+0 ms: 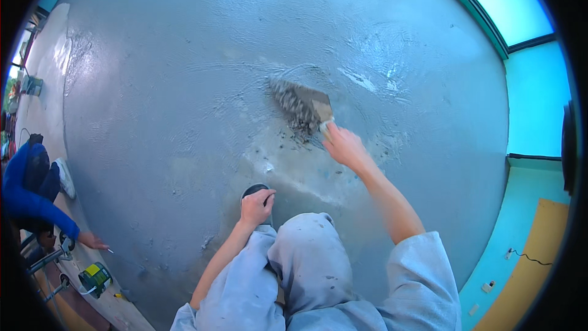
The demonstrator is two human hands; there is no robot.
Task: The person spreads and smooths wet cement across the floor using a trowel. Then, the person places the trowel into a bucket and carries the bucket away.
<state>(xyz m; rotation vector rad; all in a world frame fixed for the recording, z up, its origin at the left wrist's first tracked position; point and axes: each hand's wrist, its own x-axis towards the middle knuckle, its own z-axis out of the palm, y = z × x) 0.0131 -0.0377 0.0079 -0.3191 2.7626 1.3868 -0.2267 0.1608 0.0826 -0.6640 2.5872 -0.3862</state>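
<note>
My right hand [345, 145] is closed around the pale handle of a trowel [315, 99]. Wet grey mortar [293, 105] clings in a thick, motion-blurred lump along its blade, just above the floor [184, 92], which is coated in smooth grey cement. Bare, lighter floor with crumbs of mortar shows between the blade and my knees. My left hand [257, 207] has its fingers curled, thumb and finger together, in front of my left knee. It partly covers a dark rounded shape [252, 190] with a light rim, perhaps a shoe tip. Whether its fingers hold anything is hidden.
Another person in a blue top [30, 190] crouches at the left edge, one hand [92, 240] holding a thin pale stick. Nearby stands a dark green bucket [95, 279] with a yellow label. A turquoise wall [533, 110] bounds the right side; a grey bucket [32, 86] stands far left.
</note>
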